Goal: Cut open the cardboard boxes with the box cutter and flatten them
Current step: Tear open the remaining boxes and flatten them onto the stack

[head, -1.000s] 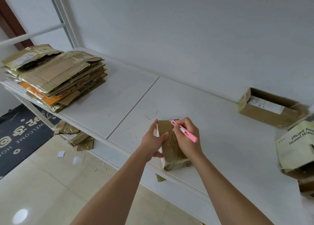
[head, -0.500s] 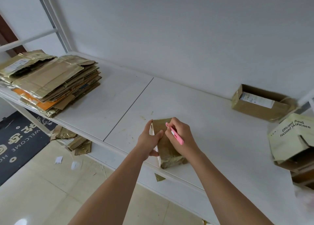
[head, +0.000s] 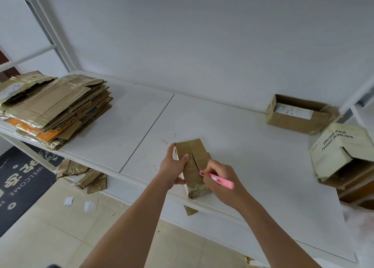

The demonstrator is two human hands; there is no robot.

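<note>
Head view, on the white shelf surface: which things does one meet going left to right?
Stack of flattened brown cardboard → left hand → small brown taped box → pink box cutter → open brown cardboard box by the wall → pale green printed skincare box.

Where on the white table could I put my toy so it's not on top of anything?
The biggest bare patch of the table lies between the flat cardboard stack and the small box the hands hold. Another lies between that box and the open box by the wall. The right end, around the skincare box, is crowded.
</note>
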